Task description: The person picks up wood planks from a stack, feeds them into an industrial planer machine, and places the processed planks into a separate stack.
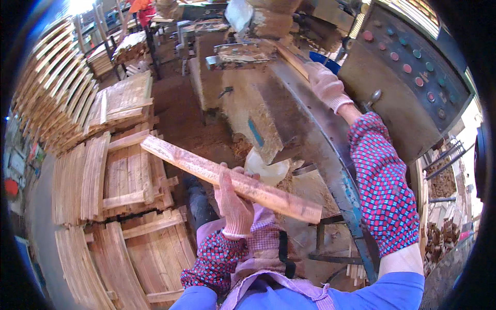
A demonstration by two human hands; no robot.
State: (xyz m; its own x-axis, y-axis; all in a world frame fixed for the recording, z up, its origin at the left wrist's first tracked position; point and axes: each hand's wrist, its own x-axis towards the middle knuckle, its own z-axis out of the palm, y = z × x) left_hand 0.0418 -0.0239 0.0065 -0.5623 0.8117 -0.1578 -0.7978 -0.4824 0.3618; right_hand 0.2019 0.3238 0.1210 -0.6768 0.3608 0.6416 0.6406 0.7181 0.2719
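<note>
My left hand [235,197], in a knitted work glove, grips a short wooden board [232,180] around its middle, in front of my body. The board lies slantwise, one end towards the stacks on the left. Stretched forward to the right, my gloved right hand [325,83] rests on the near end of a narrow wooden strip [292,60]. That strip lies along the metal table of a woodworking machine [310,116], its far end running under the sawdust-covered machine head [271,19]. The right hand's fingers are partly hidden, so its hold is unclear.
Stacks of wooden boards [128,178] stand at the left, with a tall pile of strips [58,81] behind them. At the upper right is a control panel with red and green buttons [414,58]. Sawdust covers the machine's side. A blue container [323,61] stands beyond my right hand.
</note>
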